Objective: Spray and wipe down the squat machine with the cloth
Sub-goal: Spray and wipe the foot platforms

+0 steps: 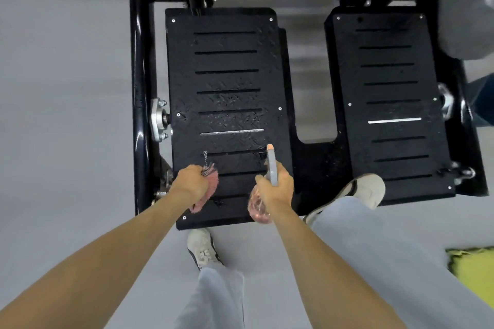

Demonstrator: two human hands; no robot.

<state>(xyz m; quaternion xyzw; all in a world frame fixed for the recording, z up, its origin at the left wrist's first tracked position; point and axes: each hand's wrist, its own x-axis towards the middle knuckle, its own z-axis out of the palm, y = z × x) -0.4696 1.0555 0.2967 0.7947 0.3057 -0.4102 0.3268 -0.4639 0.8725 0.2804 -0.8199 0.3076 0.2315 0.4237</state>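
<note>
This looks like a gym. A big black squat machine (315, 168) stands on a smooth grey floor (66, 88). It has two bumpy foot plates (227, 83) and a thick steel frame (136, 61) with bolts. The person wears sports shoes (201, 247).

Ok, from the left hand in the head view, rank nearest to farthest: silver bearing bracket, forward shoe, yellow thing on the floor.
1. Silver bearing bracket, just up and left of the left hand.
2. Forward shoe, off to the right.
3. Yellow thing, at the far right edge.

Pink cloth (212, 183), spray bottle (273, 167) over footplate (227, 83)
</note>
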